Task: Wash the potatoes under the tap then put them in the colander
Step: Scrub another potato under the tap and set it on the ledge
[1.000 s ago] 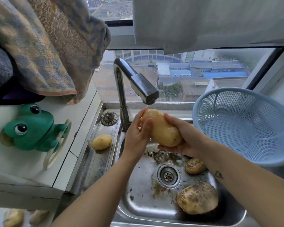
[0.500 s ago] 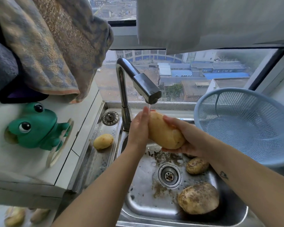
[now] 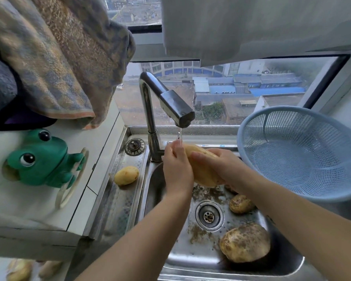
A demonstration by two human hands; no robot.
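A clean yellow potato point(image 3: 203, 173) is held between both hands under the tap point(image 3: 176, 107), where a thin stream of water runs. My left hand point(image 3: 176, 169) curls round its left side; my right hand point(image 3: 217, 165) grips it from above and the right. Two muddy potatoes lie in the steel sink point(image 3: 201, 258): a small one point(image 3: 240, 203) and a large one point(image 3: 245, 242). A washed potato point(image 3: 126, 175) rests on the drainboard left of the sink. The light blue colander point(image 3: 304, 155) stands tilted at the right, with nothing in it.
A green frog figure point(image 3: 43, 159) sits on the white ledge at left, with towels point(image 3: 55, 57) hanging above it. Dirt lies around the sink drain point(image 3: 209, 216). A window runs behind the tap. More potatoes point(image 3: 18, 269) show at the bottom left.
My right hand has moved up over the top of the potato, covering more of it. My left hand has slid along its left side. The potato stays under the stream.
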